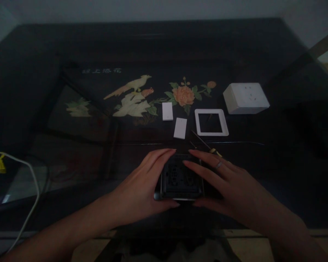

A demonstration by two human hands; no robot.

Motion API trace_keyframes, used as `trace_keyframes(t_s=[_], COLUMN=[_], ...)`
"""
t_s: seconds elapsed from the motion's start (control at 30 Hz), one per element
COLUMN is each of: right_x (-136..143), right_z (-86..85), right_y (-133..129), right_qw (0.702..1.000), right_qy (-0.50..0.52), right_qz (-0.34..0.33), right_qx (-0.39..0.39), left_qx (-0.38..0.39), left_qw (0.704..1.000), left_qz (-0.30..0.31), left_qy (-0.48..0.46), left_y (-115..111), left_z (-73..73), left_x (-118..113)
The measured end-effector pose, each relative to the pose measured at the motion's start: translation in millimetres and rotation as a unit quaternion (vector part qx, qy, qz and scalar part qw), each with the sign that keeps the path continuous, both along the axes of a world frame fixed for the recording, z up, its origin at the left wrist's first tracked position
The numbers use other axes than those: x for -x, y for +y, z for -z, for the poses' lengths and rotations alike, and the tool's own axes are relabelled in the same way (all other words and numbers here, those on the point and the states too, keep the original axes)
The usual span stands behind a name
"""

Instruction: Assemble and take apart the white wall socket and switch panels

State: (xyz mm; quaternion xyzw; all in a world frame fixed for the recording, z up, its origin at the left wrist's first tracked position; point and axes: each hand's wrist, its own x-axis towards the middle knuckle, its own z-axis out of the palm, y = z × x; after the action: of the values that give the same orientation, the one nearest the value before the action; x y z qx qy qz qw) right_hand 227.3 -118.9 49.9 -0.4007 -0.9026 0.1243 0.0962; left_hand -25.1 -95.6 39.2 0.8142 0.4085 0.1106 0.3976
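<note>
A dark, square switch base point(182, 178) lies near the table's front edge, with a thin light rim along its near side. My left hand point(146, 183) grips its left side, fingers at the far edge and thumb at the near edge. My right hand point(224, 182), a ring on one finger, clasps the right side with bent fingers over the far corner and its thumb low at the near corner. Just beyond the right fingers lies a screwdriver point(205, 141). Dim light hides the base's fine detail.
Two white switch rocker plates point(167, 111) and a white square frame point(225, 123) lie beyond my hands. A white box point(247, 98) with a socket picture stands at the right. At left, a white cable point(34, 174) with a yellow tag crosses the glossy dark table point(84, 40).
</note>
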Motion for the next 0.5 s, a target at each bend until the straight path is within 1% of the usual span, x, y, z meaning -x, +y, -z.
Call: trace_keyframes(t_s=[0.17,0.33,0.5], right_x=[-2,-1,0], right_z=[0.5,4.7,6.7], right_y=[1,7,12], right_qw=[0.999,0.993,0.987], right_qy=[0.018,0.056,0.099], right_qz=[0.014,0.06,0.066], right_qx=[0.046,0.09,0.111], left_qx=[-0.017,-0.033,-0.049], left_qw=[1.0,0.999,0.998], left_qz=[-0.002,-0.014,-0.029], left_qy=[0.005,0.01,0.007], left_y=[-1,1,6], left_z=[4.3,5.7,7.7], left_x=[0,1,3])
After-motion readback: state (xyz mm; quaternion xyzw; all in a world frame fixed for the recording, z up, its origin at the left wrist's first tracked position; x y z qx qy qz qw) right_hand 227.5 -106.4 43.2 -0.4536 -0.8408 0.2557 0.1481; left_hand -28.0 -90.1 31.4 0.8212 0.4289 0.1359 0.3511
